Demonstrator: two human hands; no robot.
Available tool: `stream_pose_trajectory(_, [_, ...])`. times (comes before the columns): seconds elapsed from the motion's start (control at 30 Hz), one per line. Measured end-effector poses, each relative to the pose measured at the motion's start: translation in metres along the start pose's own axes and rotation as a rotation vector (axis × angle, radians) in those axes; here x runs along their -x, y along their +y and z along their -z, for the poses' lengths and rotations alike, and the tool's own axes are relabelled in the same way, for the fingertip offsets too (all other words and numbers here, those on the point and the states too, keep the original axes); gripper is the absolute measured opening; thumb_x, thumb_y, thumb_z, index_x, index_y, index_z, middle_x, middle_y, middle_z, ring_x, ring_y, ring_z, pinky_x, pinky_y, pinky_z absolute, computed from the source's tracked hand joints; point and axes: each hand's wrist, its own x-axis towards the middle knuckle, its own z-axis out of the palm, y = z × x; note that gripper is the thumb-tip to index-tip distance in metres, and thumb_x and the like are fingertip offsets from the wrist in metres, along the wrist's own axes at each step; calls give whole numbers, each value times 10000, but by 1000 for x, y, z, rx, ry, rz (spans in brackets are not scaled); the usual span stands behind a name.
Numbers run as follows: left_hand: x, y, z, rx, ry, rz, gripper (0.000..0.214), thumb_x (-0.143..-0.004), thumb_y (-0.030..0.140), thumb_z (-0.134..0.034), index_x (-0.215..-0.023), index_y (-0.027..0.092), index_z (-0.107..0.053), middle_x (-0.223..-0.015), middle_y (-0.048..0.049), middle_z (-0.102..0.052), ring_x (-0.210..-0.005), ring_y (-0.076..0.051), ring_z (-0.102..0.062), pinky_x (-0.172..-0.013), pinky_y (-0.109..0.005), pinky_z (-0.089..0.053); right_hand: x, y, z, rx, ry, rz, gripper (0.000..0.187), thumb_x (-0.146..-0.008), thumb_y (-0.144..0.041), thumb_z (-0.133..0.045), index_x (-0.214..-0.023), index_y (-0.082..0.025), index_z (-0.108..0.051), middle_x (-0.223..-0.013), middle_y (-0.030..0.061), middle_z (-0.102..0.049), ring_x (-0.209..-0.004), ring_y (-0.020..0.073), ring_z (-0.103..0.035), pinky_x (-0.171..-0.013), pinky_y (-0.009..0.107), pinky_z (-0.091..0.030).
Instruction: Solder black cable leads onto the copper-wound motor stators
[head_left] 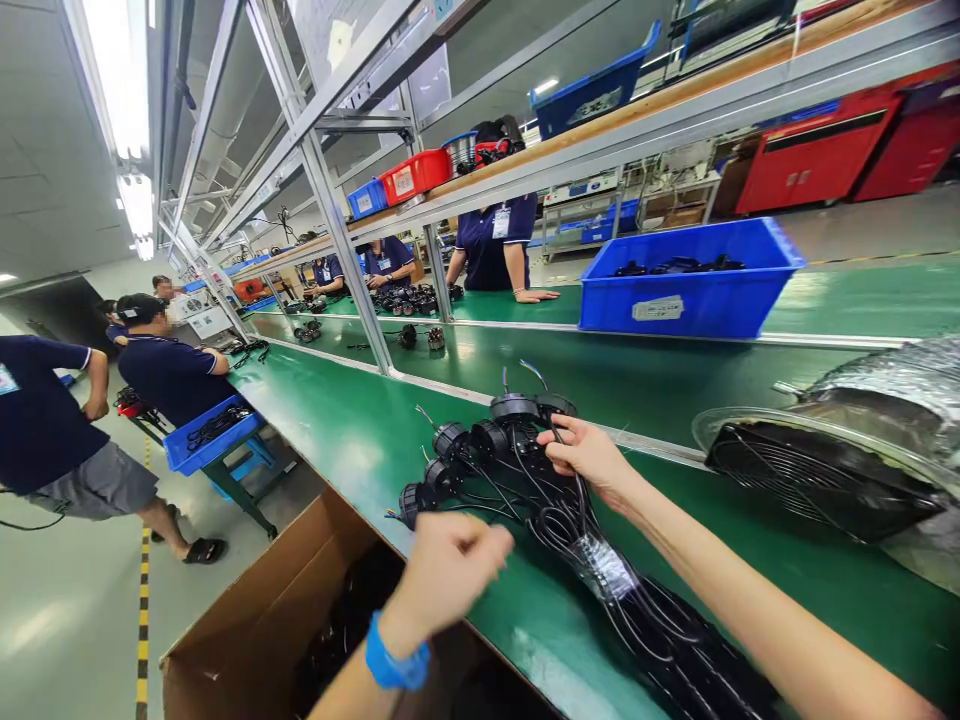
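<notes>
A bundle of black cables [559,525] with round black plastic end housings [450,440] lies on the green bench, bound with clear film [604,568]. Several housings have thin coloured wires sticking out. My right hand [589,455] is closed at the far end of the bundle, thumb and fingers pinching a black cable just below the housings. My left hand [454,565], wearing a blue wristband [395,655], hovers over the bench's near edge, left of the bundle. It looks curled, but motion blurs its fingers, and I cannot make out anything in it.
Below the bench edge stands an open cardboard box [247,610] with dark contents. A film-wrapped fan-like unit [832,470] lies at right. Behind are a metal post [337,240] and a blue bin [675,285] of black parts. Co-workers [491,240] stand or sit along the line.
</notes>
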Motion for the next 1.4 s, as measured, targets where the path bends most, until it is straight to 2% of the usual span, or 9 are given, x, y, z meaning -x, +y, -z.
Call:
stream_pose_trajectory(0.07, [-24, 17, 45, -132, 242, -168, 406, -907, 489, -543, -921, 143, -755, -724, -67, -698, -659, -162, -629, -652, -274, -505, 3, -8, 12, 45, -63, 56, 713, -492, -201, -677, -1195, -156, -563, -776, -1, -661, -443, 72, -414, -384, 219, -349])
stream_pose_trajectory(0.17, [-90, 36, 98, -320, 436, -237, 363, -890, 414, -580, -1071, 133, -720, -968, -99, -736, -856, -186, -659, -838, -300, -510, -1, -11, 21, 149, -66, 128, 628, -548, -241, -673, -1167, -170, -593, -899, 36, -685, -497, 91, -494, -457, 247, -443])
stream_pose_trajectory(0.37, [-178, 44, 101, -496, 109, -110, 437, -838, 523, -604, -908, 120, -758, -857, -70, -735, -823, -208, -645, -771, -304, -492, -16, -1, 32, 521, 223, 155, 487, -620, -217, -692, -1085, -118, -588, -1032, 184, -679, -844, 285, -673, -763, 434, -570])
stream_pose_trajectory(0.53, [-159, 39, 90, -625, 179, -83, 396, -802, 524, -607, -706, 157, -717, -717, -65, -683, -759, -226, -623, -692, -304, -442, 1, -16, 38, 824, 381, 371, 662, -803, -278, -642, -1391, -65, -428, -1440, 296, -426, -1361, 431, -384, -1095, 601, -329])
stream_pose_trajectory(0.73, [-125, 43, 102, -1042, 238, -39, 478, -874, 559, -473, -707, 188, -724, -832, -126, -726, -854, -282, -672, -766, -343, -479, -5, -6, -9, 993, 36, 388, 188, -851, -307, -695, -992, -184, -682, -916, 97, -700, -891, 261, -662, -874, 409, -519])
stream_pose_trajectory(0.87, [-135, 58, 109, -1182, 344, -13, 523, -909, 564, -454, -822, 138, -745, -977, -175, -727, -950, -305, -678, -799, -344, -494, -20, 19, -50, 983, -59, 328, 231, -908, -364, -700, -964, -142, -670, -948, 59, -688, -886, 198, -662, -852, 403, -548])
stream_pose_trajectory(1.1, [-137, 37, 108, -734, 21, -243, 741, -802, 678, -615, -1346, 175, -584, -1265, -129, -667, -1094, -277, -644, -915, -333, -492, -23, 25, -58, 698, 60, 468, 318, -1014, -179, -469, -1325, -137, -526, -1019, 67, -685, -891, 167, -690, -839, 358, -585])
stream_pose_trajectory(1.2, [-142, 16, 109, -673, 98, -245, 983, -725, 624, -731, -1509, 153, -370, -1317, -166, -624, -1134, -291, -629, -936, -350, -487, -11, 19, -54, 582, 84, 586, 483, -969, -86, -329, -1444, -145, -394, -1133, 115, -668, -992, 162, -687, -904, 346, -572])
stream_pose_trajectory(1.4, [-175, -8, 104, -502, 120, -65, 539, -726, 582, -731, -1022, 134, -689, -959, -117, -720, -977, -276, -639, -857, -355, -502, 38, 15, -68, 576, -149, 781, 394, -943, -148, -441, -1318, -201, -550, -1227, 98, -671, -1079, 183, -662, -984, 352, -534])
